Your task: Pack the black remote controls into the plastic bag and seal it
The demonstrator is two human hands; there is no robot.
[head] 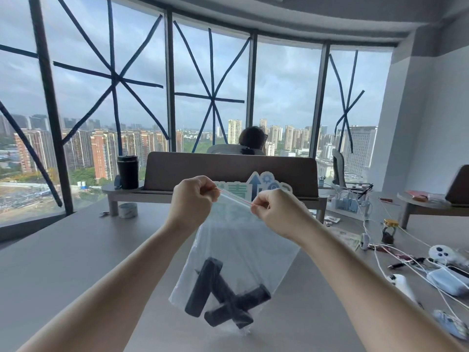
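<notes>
A clear plastic bag [241, 247] hangs in the air above the grey desk, held up by its top edge, which has a thin red zip strip [234, 196]. My left hand [194, 199] pinches the strip at its left end. My right hand [275, 210] pinches it at the right end. Three black remote controls [223, 293] lie crossed over one another at the bottom of the bag. The strip runs taut between my two hands.
A desk divider [228, 171] with a black cup [127, 172] and a tape roll [128, 210] stands behind the bag. White cables, white controllers [442, 255] and small gadgets clutter the right of the desk. A person sits beyond the divider by the windows.
</notes>
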